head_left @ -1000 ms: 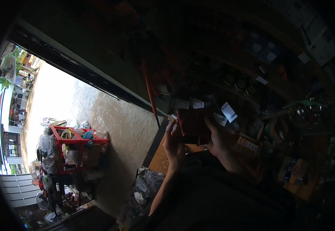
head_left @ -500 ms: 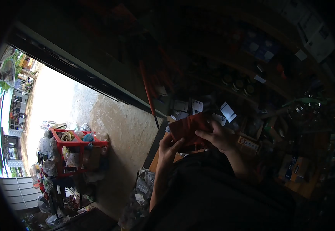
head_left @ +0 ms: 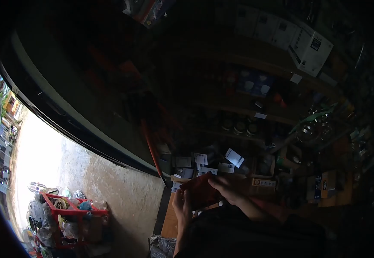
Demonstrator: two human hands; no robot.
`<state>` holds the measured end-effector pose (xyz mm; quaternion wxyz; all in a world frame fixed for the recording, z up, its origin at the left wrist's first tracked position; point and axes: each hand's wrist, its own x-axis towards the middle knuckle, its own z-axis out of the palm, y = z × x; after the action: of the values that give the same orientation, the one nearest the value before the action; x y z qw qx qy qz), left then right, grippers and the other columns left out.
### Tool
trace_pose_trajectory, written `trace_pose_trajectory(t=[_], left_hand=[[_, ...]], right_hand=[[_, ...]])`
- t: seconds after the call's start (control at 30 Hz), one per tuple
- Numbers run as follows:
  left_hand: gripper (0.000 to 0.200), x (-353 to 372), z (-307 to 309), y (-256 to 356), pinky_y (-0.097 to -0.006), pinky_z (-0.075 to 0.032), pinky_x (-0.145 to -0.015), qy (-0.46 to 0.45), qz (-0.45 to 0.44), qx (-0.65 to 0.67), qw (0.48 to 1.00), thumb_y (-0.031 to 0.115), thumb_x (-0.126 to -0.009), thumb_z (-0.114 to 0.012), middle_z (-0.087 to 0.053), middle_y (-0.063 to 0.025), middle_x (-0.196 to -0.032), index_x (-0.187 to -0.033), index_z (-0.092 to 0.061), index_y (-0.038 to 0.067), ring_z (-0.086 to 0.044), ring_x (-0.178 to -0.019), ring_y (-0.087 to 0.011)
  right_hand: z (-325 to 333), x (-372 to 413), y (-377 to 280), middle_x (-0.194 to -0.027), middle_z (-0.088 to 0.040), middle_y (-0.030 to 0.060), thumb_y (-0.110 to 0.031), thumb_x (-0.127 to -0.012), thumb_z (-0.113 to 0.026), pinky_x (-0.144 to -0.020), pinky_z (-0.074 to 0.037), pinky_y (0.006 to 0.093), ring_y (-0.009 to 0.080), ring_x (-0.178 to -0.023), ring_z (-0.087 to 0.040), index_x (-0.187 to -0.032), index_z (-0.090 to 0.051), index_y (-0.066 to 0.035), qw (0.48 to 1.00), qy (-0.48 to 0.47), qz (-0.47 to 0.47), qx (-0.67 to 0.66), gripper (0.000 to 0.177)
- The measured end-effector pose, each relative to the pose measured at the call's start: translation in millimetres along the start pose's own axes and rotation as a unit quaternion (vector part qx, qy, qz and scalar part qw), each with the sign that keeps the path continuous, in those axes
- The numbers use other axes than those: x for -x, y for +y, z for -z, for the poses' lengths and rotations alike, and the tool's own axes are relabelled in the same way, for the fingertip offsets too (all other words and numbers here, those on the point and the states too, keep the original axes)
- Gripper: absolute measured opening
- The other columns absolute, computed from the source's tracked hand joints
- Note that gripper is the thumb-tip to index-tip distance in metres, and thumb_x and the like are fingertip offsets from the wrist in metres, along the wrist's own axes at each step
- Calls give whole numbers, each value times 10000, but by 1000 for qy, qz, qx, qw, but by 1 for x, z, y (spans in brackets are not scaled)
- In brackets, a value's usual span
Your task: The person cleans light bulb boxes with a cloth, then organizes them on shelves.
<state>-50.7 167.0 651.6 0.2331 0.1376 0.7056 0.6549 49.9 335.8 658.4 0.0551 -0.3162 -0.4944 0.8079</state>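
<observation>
A dark red, flat-sided thing [head_left: 201, 192], like a folded pouch or cloth, is held between both hands in front of my body. My left hand [head_left: 182, 204] grips its left edge, thumb on the near face and fingers behind. From the right, my right hand [head_left: 224, 189] has its fingers closed at the upper right part of it. Shadow makes the item's kind hard to make out. Just beyond it, several white cards or small packs [head_left: 235, 158] lie on the cluttered wooden counter.
To the left stands a red rack [head_left: 73, 212] filled with plastic-wrapped goods, on a concrete floor [head_left: 131, 195]. Dark shelves with white boxes [head_left: 313, 49] and jars [head_left: 239, 127] rise ahead. Cartons [head_left: 324, 188] and a small box [head_left: 263, 182] are at the right.
My view has tilted up and turned, so the hands and counter appear lower and more shelf shows. Both hands still hold the red item, its face now darker.
</observation>
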Motion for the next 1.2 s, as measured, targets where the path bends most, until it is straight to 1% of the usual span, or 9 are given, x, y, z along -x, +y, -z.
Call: trace_pose_trajectory(t=[0.13,0.27,0.37,0.43,0.5,0.7,0.93,1.03,1.2], left_hand=[[240,-1,10,-14,-271,-501,-729,1,-12,14,1000,151,-1010,-606,-719,-111,-908,-1138,-653,-47,-689,-850,-134],[204,2,11,13,-318,-551,-624,-12,-158,-201,967,117,-960,-654,-742,-147,-863,-1118,-691,-6,-745,-726,-241],[226,6,-8,29,-379,-588,-587,-75,-298,-298,904,136,-940,-676,-753,-142,-915,-1143,-701,42,-742,-743,-298],[339,13,-15,53,-409,-599,-672,-221,-268,-290,892,205,-916,-709,-722,-184,-1092,-1209,-672,38,-739,-866,-338],[421,10,-22,54,-443,-567,-824,-265,-281,-268,883,262,-908,-716,-671,-207,-1218,-1260,-647,41,-690,-1029,-371],[657,-14,-75,46,-588,-139,-1209,-215,-327,-336,856,416,-976,-552,-403,-232,-1560,-1528,-429,83,-281,-1482,-454],[653,-64,-184,30,-602,-151,-1206,-332,-368,-429,755,434,-984,-567,-405,-198,-1570,-1535,-426,112,-332,-1461,-444],[610,-117,-240,140,-554,-386,-1099,-312,-450,-282,788,221,-865,-749,-509,-224,-1447,-1416,-546,57,-481,-1343,-431],[499,-240,-344,328,-502,-448,-1053,-67,-646,-302,698,81,-836,-739,-584,-234,-1318,-1302,-582,-2,-525,-1287,-428]], right_hand=[[-4,-5,29,-1199,-648,114,-323,-1052,-554,-996,-495,332,196,-1102,-632,-1329,-553,8,997,45,-46,-40,432],[-15,-6,67,-1343,-572,144,-378,-1072,-495,-1039,-452,397,239,-1244,-547,-1418,-503,-74,941,206,166,209,460],[-18,-1,54,-1431,-515,166,-509,-1060,-420,-1129,-371,446,268,-1330,-495,-1452,-463,-46,990,82,27,-116,609],[-24,8,33,-1454,-468,195,-542,-1051,-396,-1200,-311,449,299,-1361,-459,-1503,-389,-30,909,-87,-18,-407,683],[-22,14,15,-1465,-459,199,-550,-1047,-398,-1204,-304,457,306,-1371,-449,-1503,-385,-25,863,-142,-21,-484,695],[43,1,40,-1496,-430,212,-572,-1034,-402,-1216,-283,479,325,-1400,-420,-1503,-374,-10,883,-103,48,-456,732],[142,-36,4,-1533,-397,228,-598,-1019,-406,-1229,-258,504,348,-1434,-386,-1503,-361,7,870,-111,68,-475,776],[178,-56,-20,-1548,-383,235,-609,-1012,-408,-1235,-248,515,358,-1449,-371,-1504,-355,14,864,-130,75,-481,795],[218,-66,-49,-1590,-313,251,-624,-998,-407,-1250,-211,534,373,-1484,-317,-1523,-315,21,870,-109,82,-474,837]])
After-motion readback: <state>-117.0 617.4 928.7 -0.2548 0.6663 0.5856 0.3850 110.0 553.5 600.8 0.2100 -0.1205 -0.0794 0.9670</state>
